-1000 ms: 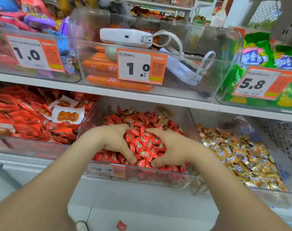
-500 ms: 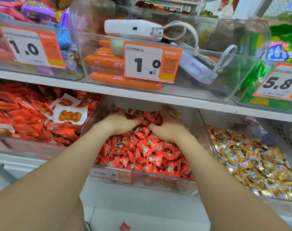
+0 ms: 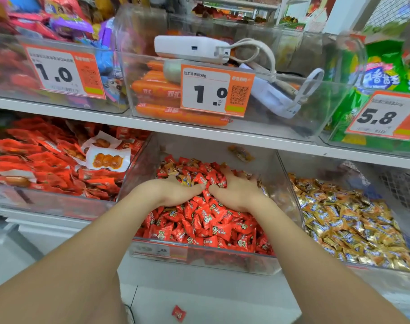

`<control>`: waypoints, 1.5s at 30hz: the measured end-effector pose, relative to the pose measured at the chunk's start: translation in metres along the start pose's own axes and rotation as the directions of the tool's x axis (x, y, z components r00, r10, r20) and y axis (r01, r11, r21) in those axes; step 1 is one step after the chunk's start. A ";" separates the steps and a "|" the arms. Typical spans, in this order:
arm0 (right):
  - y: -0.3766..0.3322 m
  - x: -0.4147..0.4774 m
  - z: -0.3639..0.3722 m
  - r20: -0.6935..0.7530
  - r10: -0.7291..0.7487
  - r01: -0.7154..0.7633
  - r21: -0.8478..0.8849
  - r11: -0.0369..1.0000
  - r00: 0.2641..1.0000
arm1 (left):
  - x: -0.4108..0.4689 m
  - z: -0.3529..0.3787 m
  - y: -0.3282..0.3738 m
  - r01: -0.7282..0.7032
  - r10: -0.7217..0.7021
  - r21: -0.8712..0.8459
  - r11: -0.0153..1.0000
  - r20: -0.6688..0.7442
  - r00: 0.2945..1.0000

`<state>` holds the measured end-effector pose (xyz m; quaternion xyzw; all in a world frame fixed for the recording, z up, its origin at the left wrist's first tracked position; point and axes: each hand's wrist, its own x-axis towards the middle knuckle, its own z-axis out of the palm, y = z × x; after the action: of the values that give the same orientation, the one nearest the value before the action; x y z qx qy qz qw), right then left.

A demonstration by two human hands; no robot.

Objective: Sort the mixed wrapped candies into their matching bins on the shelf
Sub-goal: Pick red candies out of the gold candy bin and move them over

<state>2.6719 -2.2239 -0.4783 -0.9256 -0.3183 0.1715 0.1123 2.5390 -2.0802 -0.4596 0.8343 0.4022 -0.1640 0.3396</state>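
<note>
Candies [image 3: 206, 220] are being pressed at the bin's [image 3: 234, 263] back by the spread left hand [image 3: 173, 191] and right hand [image 3: 236, 192], with nothing gripped. Wrappers are being judged light and slippery, best pinched at the crimped ends.

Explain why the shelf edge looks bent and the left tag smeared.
Head view: the wide-angle lens bows the shelf edge; the left price tag and green bags near the borders are blurred; the middle price tag and red candies look sharp.
</note>
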 end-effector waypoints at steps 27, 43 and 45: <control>-0.017 0.007 -0.035 0.330 0.009 -0.253 0.707 0.660 0.944 | 0.005 -0.017 0.025 -0.131 0.275 -0.570 0.811 0.175 0.945; 0.006 -0.044 -0.053 0.048 -0.344 0.194 0.750 0.632 0.938 | -0.041 -0.019 -0.002 -0.586 0.610 -0.310 0.749 -0.024 0.792; 0.009 -0.055 -0.046 -0.013 -0.402 0.304 0.678 0.670 0.916 | -0.046 -0.015 -0.007 -0.632 0.643 -0.134 0.763 0.057 0.764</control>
<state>2.6541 -2.2694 -0.4257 -0.7298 -0.4155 0.3117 0.4446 2.5049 -2.0927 -0.4264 0.8926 0.0853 -0.0585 0.4388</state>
